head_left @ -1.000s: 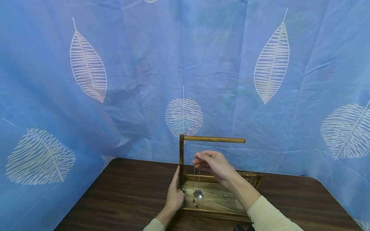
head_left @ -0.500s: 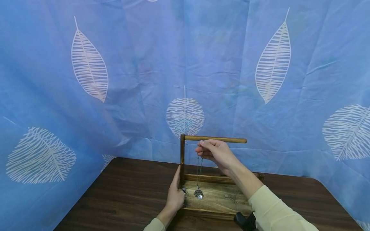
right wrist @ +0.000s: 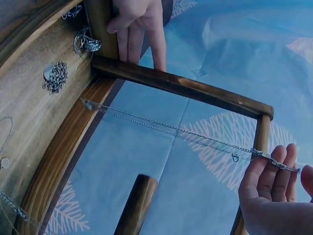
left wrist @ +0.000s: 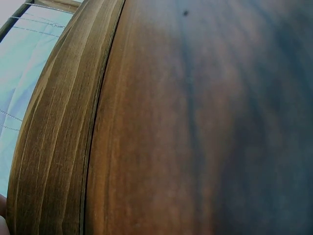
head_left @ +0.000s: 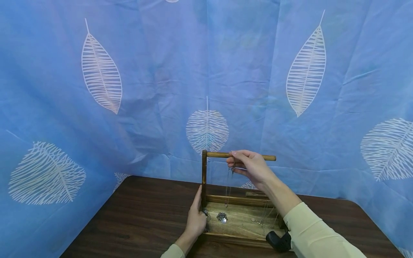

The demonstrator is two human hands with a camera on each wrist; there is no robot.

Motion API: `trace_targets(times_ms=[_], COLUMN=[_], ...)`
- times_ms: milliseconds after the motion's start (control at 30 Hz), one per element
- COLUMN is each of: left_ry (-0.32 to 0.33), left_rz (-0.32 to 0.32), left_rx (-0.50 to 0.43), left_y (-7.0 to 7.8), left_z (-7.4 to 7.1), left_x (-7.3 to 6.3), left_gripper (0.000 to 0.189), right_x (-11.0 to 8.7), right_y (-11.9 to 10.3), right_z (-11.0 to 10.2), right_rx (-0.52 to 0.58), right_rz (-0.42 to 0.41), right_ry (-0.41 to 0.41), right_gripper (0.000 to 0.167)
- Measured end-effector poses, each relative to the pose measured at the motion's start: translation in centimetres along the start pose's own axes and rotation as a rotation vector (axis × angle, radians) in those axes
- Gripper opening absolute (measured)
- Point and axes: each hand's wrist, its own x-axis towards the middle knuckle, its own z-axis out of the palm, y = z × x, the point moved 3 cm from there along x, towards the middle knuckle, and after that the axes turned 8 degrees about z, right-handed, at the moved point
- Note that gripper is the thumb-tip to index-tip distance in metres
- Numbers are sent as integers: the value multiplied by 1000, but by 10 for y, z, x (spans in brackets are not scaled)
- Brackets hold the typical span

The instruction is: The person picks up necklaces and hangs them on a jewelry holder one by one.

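Observation:
My right hand (head_left: 250, 165) pinches a thin silver necklace (right wrist: 171, 131) beside the horizontal bar (head_left: 219, 154) of a brown wooden jewelry stand. Its two strands hang down, with a small pendant (right wrist: 89, 104) at the bottom. Whether the chain is looped over the bar, I cannot tell. My left hand (head_left: 195, 219) rests with straight fingers against the outer left end of the stand, by the upright post (head_left: 204, 179). Below, in the stand's tray (head_left: 240, 218), lies a bunched silver chain with a round disc (right wrist: 55, 77). More jewelry (right wrist: 87, 43) sits close to the post.
A second, lower wooden bar (right wrist: 139, 200) stands at the right side of the tray. Thin chains (head_left: 264, 215) hang there. A black object (head_left: 278, 240) is at my right forearm. The stand is on a dark wood table (head_left: 155, 208) before a blue leaf-patterned cloth (head_left: 155, 107).
My right hand has lifted the necklace out of the tray, up and to the right to the bar. The left hand has stayed at the stand's end.

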Motion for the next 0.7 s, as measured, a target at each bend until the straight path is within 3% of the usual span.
trace_targets(times_ms=[700], left_ry=[1], left_rz=[3], left_rx=[-13], left_y=[3], left_z=[0], left_x=[-1], left_gripper=[106], right_x=[-18], right_y=[7], right_z=[-68], right_rx=[42], right_rz=[28], right_ry=[76], right_gripper=[54])
